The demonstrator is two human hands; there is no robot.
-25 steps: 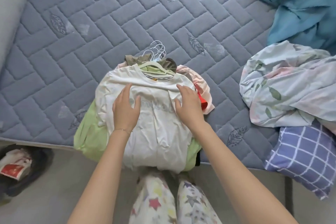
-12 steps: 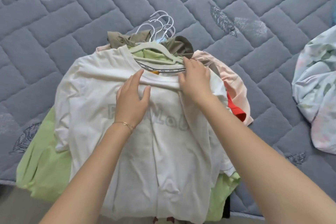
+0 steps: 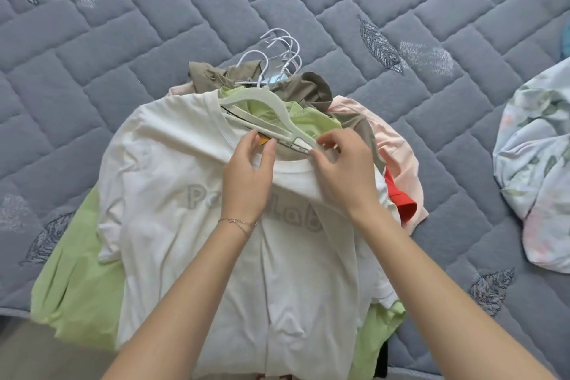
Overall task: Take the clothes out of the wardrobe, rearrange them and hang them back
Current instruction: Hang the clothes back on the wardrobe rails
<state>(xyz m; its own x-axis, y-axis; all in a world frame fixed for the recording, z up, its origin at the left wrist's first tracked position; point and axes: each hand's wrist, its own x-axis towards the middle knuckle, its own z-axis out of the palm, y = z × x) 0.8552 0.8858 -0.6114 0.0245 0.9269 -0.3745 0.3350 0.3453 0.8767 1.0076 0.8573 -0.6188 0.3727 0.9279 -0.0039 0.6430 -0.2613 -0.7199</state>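
Observation:
A white T-shirt (image 3: 172,194) with grey lettering lies on top of a pile of clothes at the near edge of the bed. A pale hanger (image 3: 262,108) sticks out of its neck, slanting down to the right. My left hand (image 3: 246,176) pinches the front of the collar. My right hand (image 3: 342,170) pinches the collar and the hanger's right arm. Under the shirt lie a light green garment (image 3: 71,274), an olive one (image 3: 311,86), a pink one (image 3: 398,148) and a red one (image 3: 401,197). Several white hanger hooks (image 3: 283,49) poke out behind the pile.
The pile lies on a grey-blue quilted mattress (image 3: 154,25) with leaf prints. A crumpled floral sheet (image 3: 536,163) sits at the right edge. The floor (image 3: 37,352) shows at the lower left, below the mattress edge.
Both hands slid up from the shirt's chest to its collar. The fingers now pinch the neckline and hanger, and the hanger has tilted out of the neck. My head has moved closer.

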